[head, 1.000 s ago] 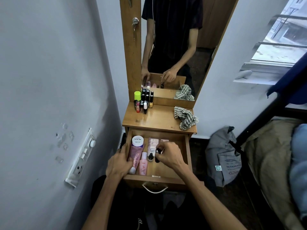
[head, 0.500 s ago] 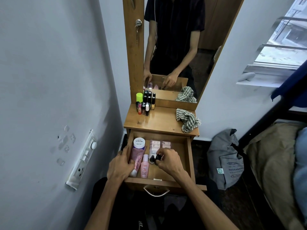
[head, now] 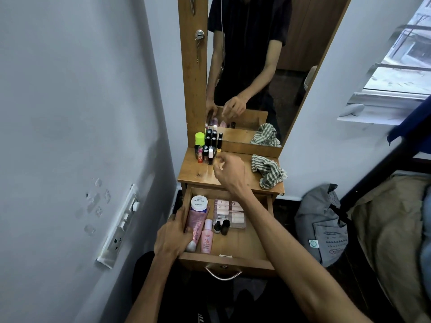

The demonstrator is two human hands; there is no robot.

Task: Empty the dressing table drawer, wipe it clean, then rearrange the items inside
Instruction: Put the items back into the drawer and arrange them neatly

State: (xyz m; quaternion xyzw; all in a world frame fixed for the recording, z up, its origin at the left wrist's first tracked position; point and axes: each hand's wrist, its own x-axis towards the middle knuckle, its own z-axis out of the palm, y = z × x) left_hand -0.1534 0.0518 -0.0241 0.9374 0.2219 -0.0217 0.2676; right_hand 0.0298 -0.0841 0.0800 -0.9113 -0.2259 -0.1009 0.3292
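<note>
The wooden drawer [head: 233, 258] of the dressing table stands pulled out. Inside lie a white-lidded jar [head: 199, 202], a pink tube [head: 198, 220], a pink bottle [head: 207, 240], two small dark bottles [head: 221, 226] and a clear pack of pink items [head: 229, 212]. My left hand [head: 171, 238] grips the drawer's left wall, fingers resting on the tube. My right hand [head: 231, 173] hovers over the table top [head: 198, 176], fingers loosely curled and nothing visible in them, just right of a cluster of small bottles and lipsticks [head: 208, 148].
A striped cloth [head: 269, 171] lies crumpled on the right of the table top, under the mirror [head: 256, 66]. A wall with a socket panel [head: 119, 227] is close on the left. A grey bag [head: 323, 224] and a bed [head: 391, 229] stand to the right.
My right hand let go of a small dark bottle in the drawer and rose to the table top beside the bottle cluster. My left hand stayed on the drawer's left wall.
</note>
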